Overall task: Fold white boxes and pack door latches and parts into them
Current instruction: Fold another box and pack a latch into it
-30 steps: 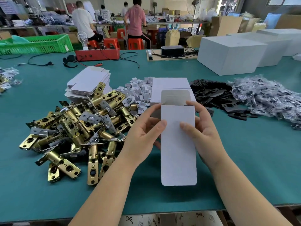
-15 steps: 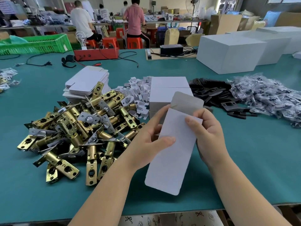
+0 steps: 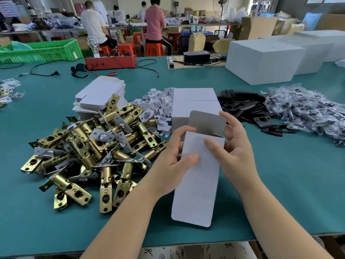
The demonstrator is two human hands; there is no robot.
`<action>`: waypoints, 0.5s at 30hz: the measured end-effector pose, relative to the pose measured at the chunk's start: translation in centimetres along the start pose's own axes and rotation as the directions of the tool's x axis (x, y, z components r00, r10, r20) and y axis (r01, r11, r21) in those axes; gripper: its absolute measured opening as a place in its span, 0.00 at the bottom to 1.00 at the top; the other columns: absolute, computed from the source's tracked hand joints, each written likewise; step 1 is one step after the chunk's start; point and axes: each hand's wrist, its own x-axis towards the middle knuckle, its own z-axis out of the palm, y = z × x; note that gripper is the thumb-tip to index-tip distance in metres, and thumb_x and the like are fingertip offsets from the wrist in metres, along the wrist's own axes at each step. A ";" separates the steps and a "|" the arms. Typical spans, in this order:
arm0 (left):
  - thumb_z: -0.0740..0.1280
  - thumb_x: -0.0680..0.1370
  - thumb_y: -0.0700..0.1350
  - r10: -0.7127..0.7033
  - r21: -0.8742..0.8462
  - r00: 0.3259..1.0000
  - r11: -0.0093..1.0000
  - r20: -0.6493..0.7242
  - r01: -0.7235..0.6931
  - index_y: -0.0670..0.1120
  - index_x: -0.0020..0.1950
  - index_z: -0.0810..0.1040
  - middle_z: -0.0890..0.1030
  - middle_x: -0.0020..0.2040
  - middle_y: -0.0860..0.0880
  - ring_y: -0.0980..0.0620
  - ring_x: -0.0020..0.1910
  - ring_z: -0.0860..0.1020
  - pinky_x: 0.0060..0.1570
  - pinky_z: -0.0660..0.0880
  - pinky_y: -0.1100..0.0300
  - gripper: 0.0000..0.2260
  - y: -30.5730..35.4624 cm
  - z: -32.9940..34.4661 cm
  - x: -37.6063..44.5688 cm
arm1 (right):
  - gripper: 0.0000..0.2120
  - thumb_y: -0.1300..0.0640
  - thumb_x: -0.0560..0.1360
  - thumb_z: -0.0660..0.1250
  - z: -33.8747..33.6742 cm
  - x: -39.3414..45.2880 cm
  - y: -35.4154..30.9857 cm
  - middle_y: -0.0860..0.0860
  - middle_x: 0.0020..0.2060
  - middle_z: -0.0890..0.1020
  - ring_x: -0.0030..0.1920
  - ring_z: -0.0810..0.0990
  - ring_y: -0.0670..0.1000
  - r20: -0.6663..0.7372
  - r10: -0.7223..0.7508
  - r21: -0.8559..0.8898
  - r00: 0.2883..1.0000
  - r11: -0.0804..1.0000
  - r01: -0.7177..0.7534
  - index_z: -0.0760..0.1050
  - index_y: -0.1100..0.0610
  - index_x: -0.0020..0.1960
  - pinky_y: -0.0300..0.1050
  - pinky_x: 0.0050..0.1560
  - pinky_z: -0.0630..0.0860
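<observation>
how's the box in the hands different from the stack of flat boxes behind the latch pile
The held box is a single piece, opened into a sleeve with its grey-lined top flap raised; the flat stack holds many blanks, all collapsed. The held box is up off the table, pinched by the left hand and right hand; the flat stack lies on the table, untouched. Both are white card.

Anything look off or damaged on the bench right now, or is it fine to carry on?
Nothing stands out. Both hands, left and right, hold the white box, its top flap open and uncreased. The door latches lie in a loose heap, all on the table.
</observation>
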 end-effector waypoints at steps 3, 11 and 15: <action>0.65 0.75 0.49 0.003 0.014 0.999 1.000 -0.035 -0.003 0.72 0.60 0.67 0.81 0.49 0.55 0.52 0.48 0.83 0.46 0.81 0.54 0.20 0.0 0.2 0.2 | 0.20 0.60 0.73 0.67 0.0 0.0 -0.1 0.43 0.49 0.82 0.36 0.79 0.45 0.016 -0.012 -0.015 1.000 1.000 0.012 0.68 0.42 0.59 0.38 0.35 0.77; 0.69 0.71 0.57 0.040 -0.021 0.987 0.999 -0.155 -0.044 0.80 0.59 0.61 0.80 0.52 0.48 0.48 0.49 0.83 0.50 0.81 0.48 0.26 0.2 0.9 0.2 | 0.01 0.49 0.72 0.65 -0.1 0.1 0.0 0.39 0.45 0.80 0.39 0.70 0.47 0.041 -0.016 0.013 0.999 1.000 0.015 0.74 0.44 0.44 0.32 0.40 0.69; 0.68 0.71 0.60 0.085 0.055 0.990 0.995 -0.114 -0.079 0.81 0.62 0.59 0.80 0.51 0.51 0.51 0.50 0.82 0.51 0.80 0.48 0.27 0.0 0.8 0.2 | 0.04 0.48 0.71 0.65 -0.4 0.3 0.2 0.41 0.42 0.80 0.41 0.73 0.45 -0.029 0.009 -0.001 1.000 1.000 -0.009 0.75 0.47 0.44 0.35 0.43 0.71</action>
